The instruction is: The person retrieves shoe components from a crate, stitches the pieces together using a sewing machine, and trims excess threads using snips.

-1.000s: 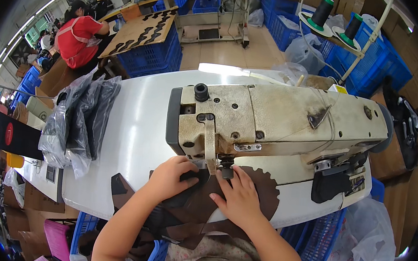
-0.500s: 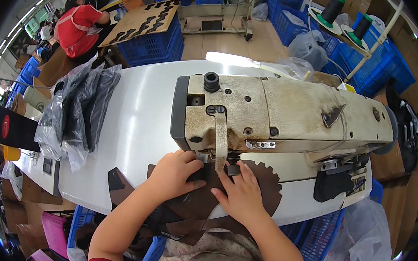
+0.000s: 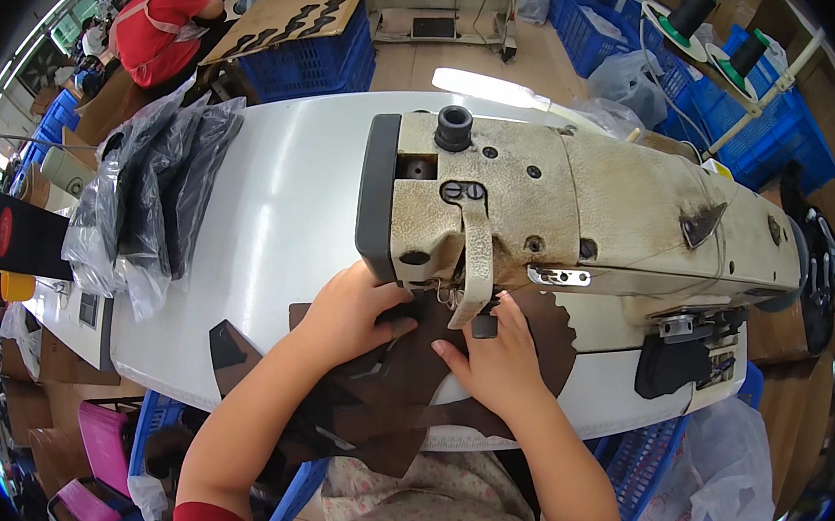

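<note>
A worn beige sewing machine stands on the white table. Its needle area hangs over dark brown cut pieces of leather-like material, one with a scalloped right edge. My left hand is closed on the material just left of the presser area, thumb and fingers bent around a dark part of it; some fingertips are hidden by the machine head. To the right of the needle area my right hand lies on the piece, fingers stretched and thumb apart. The needle itself is hidden. Loose brown parts overhang the table's front edge.
Dark pieces in clear plastic bags lie at the table's left. A lit lamp sits behind the machine; thread cones stand far right. Blue crates and a plastic bag surround the table. A person in red sits far left.
The view has shifted slightly, so the machine appears farther right and higher. Both hands stay on the brown material beside the needle area, with the right hand's fingers slightly shifted.
</note>
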`<move>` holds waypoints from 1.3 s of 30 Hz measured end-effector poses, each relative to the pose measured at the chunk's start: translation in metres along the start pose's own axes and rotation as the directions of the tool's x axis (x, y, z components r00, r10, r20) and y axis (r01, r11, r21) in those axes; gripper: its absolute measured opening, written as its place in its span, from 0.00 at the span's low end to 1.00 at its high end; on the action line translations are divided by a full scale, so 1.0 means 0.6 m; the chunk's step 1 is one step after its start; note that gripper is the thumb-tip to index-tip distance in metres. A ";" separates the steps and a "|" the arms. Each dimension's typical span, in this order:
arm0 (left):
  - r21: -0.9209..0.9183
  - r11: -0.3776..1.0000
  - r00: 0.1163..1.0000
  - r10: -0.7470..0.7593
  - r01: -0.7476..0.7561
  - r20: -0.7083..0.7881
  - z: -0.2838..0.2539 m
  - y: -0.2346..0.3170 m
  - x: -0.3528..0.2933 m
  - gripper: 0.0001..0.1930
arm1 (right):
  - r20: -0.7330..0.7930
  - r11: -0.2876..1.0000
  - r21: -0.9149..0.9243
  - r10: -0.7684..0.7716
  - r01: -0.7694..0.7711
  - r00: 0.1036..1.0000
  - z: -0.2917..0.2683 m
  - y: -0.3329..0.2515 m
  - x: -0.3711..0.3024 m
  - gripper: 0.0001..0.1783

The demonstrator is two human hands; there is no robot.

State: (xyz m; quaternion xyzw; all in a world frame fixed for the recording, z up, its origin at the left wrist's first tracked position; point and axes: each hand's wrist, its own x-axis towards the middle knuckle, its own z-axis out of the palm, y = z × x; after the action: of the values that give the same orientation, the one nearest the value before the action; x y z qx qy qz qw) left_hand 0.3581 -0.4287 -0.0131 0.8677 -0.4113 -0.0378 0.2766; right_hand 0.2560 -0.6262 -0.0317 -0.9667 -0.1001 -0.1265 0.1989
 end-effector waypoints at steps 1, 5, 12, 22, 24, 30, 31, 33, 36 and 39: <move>-0.009 0.999 0.999 -0.042 0.042 0.023 -0.001 0.003 0.001 0.15 | -0.029 1.000 -0.027 -0.015 0.014 0.999 0.001 0.002 0.001 0.23; 0.005 0.992 0.989 -0.129 0.129 0.078 -0.008 0.014 0.006 0.15 | -0.087 0.998 -0.038 -0.045 0.042 0.995 0.001 0.010 0.008 0.24; 0.016 0.993 0.991 -0.122 0.121 0.052 -0.013 0.021 0.009 0.19 | -0.064 0.999 0.054 -0.002 0.006 0.998 -0.006 0.012 0.019 0.22; 0.007 0.996 0.995 -0.094 0.094 0.014 -0.014 0.021 0.014 0.20 | -0.014 0.992 0.122 0.037 -0.035 0.999 -0.010 0.017 0.019 0.20; 0.007 0.994 0.994 -0.107 0.107 0.027 -0.015 0.021 0.014 0.20 | -0.025 0.992 0.122 0.033 -0.029 0.999 -0.011 0.015 0.019 0.20; 0.017 0.998 0.998 -0.068 0.068 -0.009 -0.011 0.022 0.013 0.19 | 0.015 0.991 0.126 0.038 -0.039 0.999 -0.011 0.016 0.018 0.16; 0.019 0.996 0.996 -0.085 0.085 0.002 -0.013 0.024 0.013 0.19 | -0.039 0.996 0.087 0.000 0.004 0.999 -0.011 0.015 0.017 0.16; 0.018 0.995 0.996 -0.093 0.093 0.011 -0.013 0.026 0.014 0.19 | -0.095 0.998 0.037 -0.038 0.041 0.995 -0.011 0.014 0.016 0.17; 0.015 0.990 0.990 -0.139 0.139 0.038 -0.007 0.020 0.011 0.18 | -0.135 0.997 0.018 -0.072 0.075 0.988 -0.007 0.015 0.013 0.17; -0.002 0.987 0.986 -0.163 0.163 0.037 -0.008 0.020 0.010 0.18 | -0.053 0.998 0.049 -0.039 0.042 0.998 -0.005 0.018 0.012 0.18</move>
State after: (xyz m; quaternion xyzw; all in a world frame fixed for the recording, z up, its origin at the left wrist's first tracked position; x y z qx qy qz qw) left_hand 0.3550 -0.4370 -0.0019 0.8970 -0.3437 -0.0771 0.2670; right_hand 0.2645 -0.6361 -0.0310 -0.9554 -0.1176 -0.1532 0.2232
